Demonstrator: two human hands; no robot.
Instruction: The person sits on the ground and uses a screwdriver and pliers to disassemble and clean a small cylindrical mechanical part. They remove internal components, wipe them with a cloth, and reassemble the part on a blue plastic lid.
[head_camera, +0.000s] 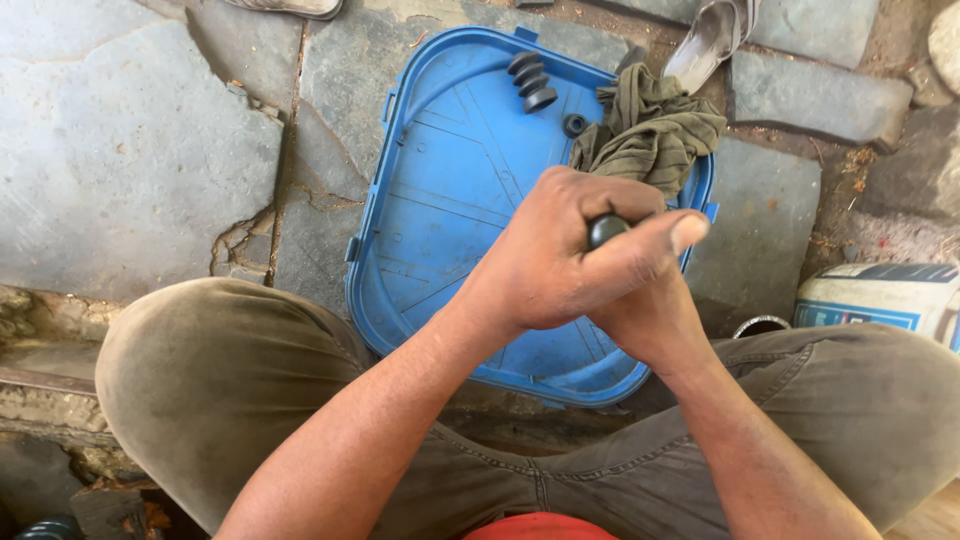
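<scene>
Two hands, left hand (560, 255) over right hand (650, 310), grip clamped on smooth black knob (606, 229), above ribbed blue plastic tray (440, 190).

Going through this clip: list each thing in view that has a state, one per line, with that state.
left hand: closed over a small dark rounded part, on top of the right hand.
right hand: mostly hidden beneath the left; grip cannot be told.
dark rounded part: clamped, only its tip showing.
blue tray: lying flat on the stone floor.
ribbed rubber boot: lying loose on its side.
rubber ring: lying loose.
olive rag: crumpled over the rim.
</scene>
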